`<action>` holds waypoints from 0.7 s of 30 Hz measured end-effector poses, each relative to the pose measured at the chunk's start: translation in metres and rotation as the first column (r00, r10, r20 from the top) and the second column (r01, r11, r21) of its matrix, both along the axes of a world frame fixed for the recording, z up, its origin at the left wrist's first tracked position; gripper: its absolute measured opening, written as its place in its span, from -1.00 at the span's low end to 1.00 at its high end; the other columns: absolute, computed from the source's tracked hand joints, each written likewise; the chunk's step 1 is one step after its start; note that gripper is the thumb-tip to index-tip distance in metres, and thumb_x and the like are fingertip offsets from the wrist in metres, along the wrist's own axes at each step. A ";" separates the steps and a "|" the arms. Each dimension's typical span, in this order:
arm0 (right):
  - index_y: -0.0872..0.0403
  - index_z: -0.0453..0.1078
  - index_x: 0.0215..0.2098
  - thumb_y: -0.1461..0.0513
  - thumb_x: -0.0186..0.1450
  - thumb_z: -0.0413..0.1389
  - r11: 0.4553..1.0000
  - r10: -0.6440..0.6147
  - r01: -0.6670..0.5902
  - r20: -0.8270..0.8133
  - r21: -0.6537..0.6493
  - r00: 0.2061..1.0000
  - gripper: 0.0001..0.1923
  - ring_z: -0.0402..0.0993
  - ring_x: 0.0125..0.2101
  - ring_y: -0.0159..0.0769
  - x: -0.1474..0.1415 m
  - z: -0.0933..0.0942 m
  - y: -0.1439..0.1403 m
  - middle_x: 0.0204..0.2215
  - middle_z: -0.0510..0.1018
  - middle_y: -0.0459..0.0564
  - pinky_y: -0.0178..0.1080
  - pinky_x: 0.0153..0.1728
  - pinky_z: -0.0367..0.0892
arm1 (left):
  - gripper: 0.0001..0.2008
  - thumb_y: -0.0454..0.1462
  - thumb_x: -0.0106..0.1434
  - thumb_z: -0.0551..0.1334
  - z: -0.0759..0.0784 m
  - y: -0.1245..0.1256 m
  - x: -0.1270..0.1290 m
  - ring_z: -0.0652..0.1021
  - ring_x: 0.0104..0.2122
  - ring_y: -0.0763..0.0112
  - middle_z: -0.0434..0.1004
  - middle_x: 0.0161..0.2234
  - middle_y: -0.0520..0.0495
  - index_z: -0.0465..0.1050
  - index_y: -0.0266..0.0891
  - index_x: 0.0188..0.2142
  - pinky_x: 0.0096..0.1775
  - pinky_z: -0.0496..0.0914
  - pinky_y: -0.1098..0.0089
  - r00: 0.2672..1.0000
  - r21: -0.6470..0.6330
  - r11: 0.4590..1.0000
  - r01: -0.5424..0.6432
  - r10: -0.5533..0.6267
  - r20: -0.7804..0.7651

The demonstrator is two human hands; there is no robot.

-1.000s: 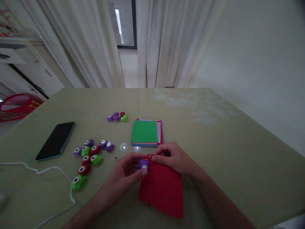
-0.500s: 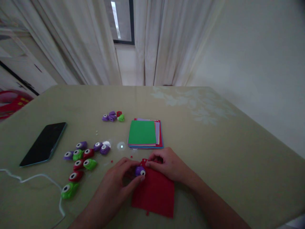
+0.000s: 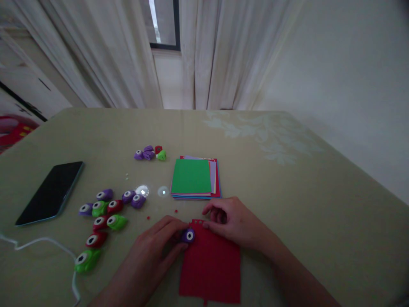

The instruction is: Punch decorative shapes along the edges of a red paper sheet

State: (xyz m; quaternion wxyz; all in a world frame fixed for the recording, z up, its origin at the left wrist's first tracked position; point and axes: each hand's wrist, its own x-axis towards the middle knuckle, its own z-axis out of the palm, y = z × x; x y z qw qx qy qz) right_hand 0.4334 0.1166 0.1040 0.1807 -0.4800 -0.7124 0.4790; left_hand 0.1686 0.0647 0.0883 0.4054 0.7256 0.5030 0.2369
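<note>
My left hand (image 3: 156, 247) grips a small purple paper punch (image 3: 188, 236) set on the far left corner of a red paper sheet (image 3: 211, 268) lying on the table. My right hand (image 3: 233, 221) pinches the sheet's far edge, where a few small holes show. Tiny red bits (image 3: 175, 211) lie on the table just beyond my hands.
A stack of coloured paper (image 3: 194, 177) with green on top lies beyond my hands. Several purple, green and red punches (image 3: 105, 213) cluster at the left, a few more (image 3: 150, 153) farther back. A black phone (image 3: 51, 192) and a white cable (image 3: 38, 245) lie at far left.
The punch has shifted slightly left along the red sheet's far edge, and small holes now show in that edge. The camera has tilted down a little.
</note>
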 end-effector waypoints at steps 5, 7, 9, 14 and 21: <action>0.06 0.61 -0.23 0.14 0.32 0.37 0.998 -0.049 0.046 -0.064 -0.048 0.997 -0.84 0.52 -0.44 -0.29 0.001 -0.002 0.005 -0.47 0.60 -0.07 -0.29 -0.39 0.35 | -0.85 -0.23 0.41 0.33 -0.001 -0.001 0.001 0.68 -0.15 0.13 0.71 -0.10 -0.05 0.65 0.02 -0.06 -0.08 0.57 0.26 1.000 -0.014 1.000 0.013 -0.013 -0.005; 0.06 0.61 -0.25 0.13 0.31 0.37 0.997 -0.061 0.056 -0.077 -0.062 0.995 -0.83 0.51 -0.44 -0.29 0.001 -0.002 0.005 -0.48 0.60 -0.07 -0.29 -0.40 0.35 | -0.86 -0.21 0.41 0.34 -0.002 -0.001 0.001 0.68 -0.16 0.14 0.71 -0.11 -0.05 0.64 0.03 -0.07 -0.08 0.57 0.26 1.000 -0.009 1.000 0.015 -0.015 -0.001; 0.06 0.61 -0.26 0.12 0.31 0.38 0.996 -0.064 0.057 -0.088 -0.073 0.994 -0.82 0.50 -0.44 -0.29 0.001 -0.002 0.006 -0.48 0.59 -0.08 -0.29 -0.40 0.34 | -0.87 -0.20 0.42 0.34 -0.003 -0.002 0.001 0.68 -0.16 0.15 0.71 -0.11 -0.04 0.64 0.04 -0.06 -0.09 0.57 0.28 1.000 -0.002 1.000 0.017 -0.017 0.008; 0.06 0.61 -0.27 0.13 0.28 0.42 0.994 -0.077 0.069 -0.097 -0.086 0.992 -0.82 0.50 -0.44 -0.30 0.001 -0.004 0.007 -0.49 0.59 -0.09 -0.29 -0.39 0.33 | -0.86 -0.21 0.43 0.34 -0.003 -0.005 0.003 0.67 -0.15 0.19 0.70 -0.09 0.00 0.63 0.06 -0.04 -0.09 0.56 0.31 1.000 0.006 1.000 0.003 -0.003 0.029; 0.06 0.60 -0.30 0.15 0.26 0.44 0.994 -0.103 0.099 -0.103 -0.051 0.989 -0.82 0.50 -0.43 -0.30 -0.001 -0.005 0.009 -0.48 0.60 -0.09 -0.29 -0.38 0.34 | -0.87 -0.22 0.41 0.36 0.002 0.000 0.007 0.67 -0.19 0.16 0.70 -0.13 -0.04 0.65 0.01 -0.08 -0.13 0.54 0.29 0.999 0.015 0.999 -0.034 0.034 0.037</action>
